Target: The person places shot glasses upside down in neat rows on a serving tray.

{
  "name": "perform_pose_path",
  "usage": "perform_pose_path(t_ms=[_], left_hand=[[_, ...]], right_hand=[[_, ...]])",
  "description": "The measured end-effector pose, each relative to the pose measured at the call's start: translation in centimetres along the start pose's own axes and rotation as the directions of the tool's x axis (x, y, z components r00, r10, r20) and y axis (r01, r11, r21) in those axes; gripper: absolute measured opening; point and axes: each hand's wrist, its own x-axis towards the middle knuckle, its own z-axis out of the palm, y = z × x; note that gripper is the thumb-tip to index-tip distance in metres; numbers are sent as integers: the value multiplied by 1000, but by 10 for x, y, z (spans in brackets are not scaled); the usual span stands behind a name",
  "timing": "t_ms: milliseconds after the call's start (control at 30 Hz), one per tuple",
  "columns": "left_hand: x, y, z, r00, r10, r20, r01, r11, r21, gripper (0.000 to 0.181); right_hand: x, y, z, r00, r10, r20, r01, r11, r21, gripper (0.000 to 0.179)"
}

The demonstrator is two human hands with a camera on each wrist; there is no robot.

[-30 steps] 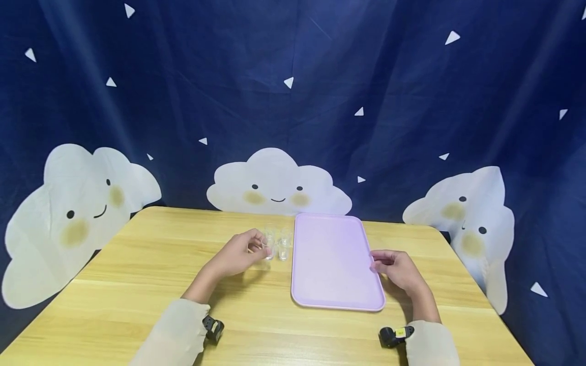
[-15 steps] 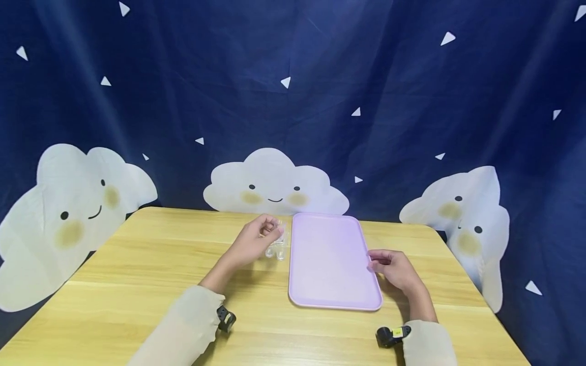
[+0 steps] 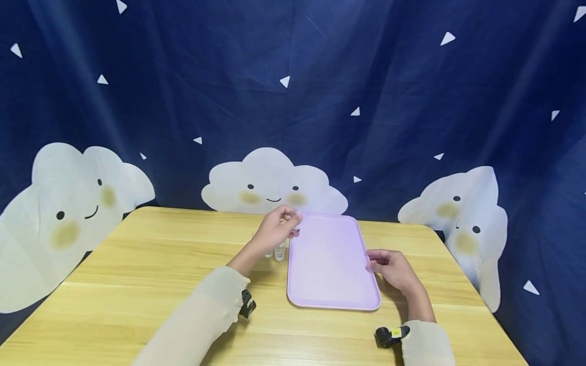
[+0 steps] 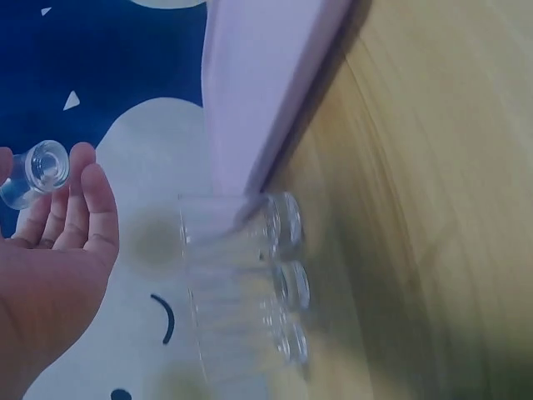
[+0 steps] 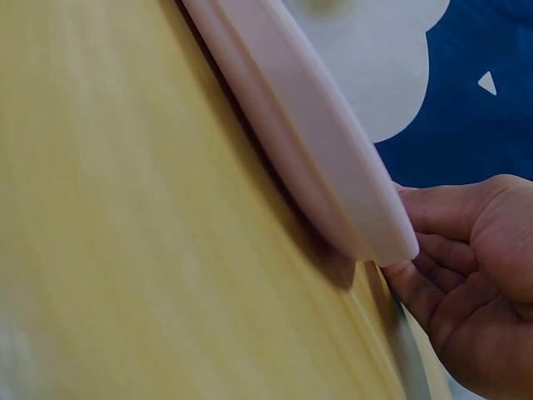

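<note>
Three clear glasses (image 4: 250, 287) are standing on the table (image 3: 274, 335), beside the lavender tray (image 3: 334, 269) at its 9 o'clock. With the left hand (image 3: 274, 227) we are pinching a fourth glass (image 4: 40, 173), holding it aloft by the tray's 10 o'clock corner. With the right hand (image 3: 393, 268) we are gripping the tray's rim at 3 o'clock; the tray is lying flat.

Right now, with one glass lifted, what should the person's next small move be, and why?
Probably lower the glass onto the tray's far left corner: the left hand holds it up by that corner, base down, while the right hand touches the tray's right edge and other glasses stand on the table.
</note>
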Motion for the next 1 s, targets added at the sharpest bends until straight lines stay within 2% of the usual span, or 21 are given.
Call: perform_pose_path(t_ms=[133,300,633,800,1000], left_hand=[[10,2,11,999,-43,-10,43,999,-10,34],[20,6,24,997,-73,-21,74,997,29,36],[37,12,51,999,-31,-40,37,984,174,26],[44,13,61,998,-27,-61,38,980,194,24],[52,7,72,998,-55,-33,60,980,189,27]], right_hand=[[-1,1,0,1000,6,-2,-6,1000,-7,34],[-1,1,0,1000,7,-1,-7,1000,-11,34],[-1,1,-1,1000,7,2,-7,1000,-15,34],[2,1,-1,1000,-2,0,2,1000,-24,34],[4,1,0,1000,0,-2,0,1000,-23,34]])
